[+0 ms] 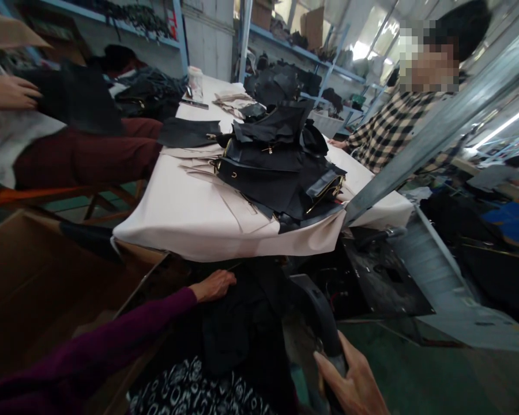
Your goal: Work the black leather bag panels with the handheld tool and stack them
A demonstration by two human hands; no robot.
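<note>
My left hand (214, 285), in a purple sleeve, reaches under the table edge with its fingers curled on dark fabric (242, 323) that hangs below; what it grips is hard to make out. Low at the bottom, my right hand (350, 383) wraps round a curved black strip (318, 314) that rises toward the table. On the cream-covered table (185, 213) lies a heap of black leather bag pieces (281, 161) with gold metal fittings.
A person in a checked shirt (393, 127) stands at the table's far right. Another person's hand (8, 92) and dark-red trousers (86, 155) are at the left. A brown cardboard box (34, 282) sits lower left. Shelves with dark goods line the back.
</note>
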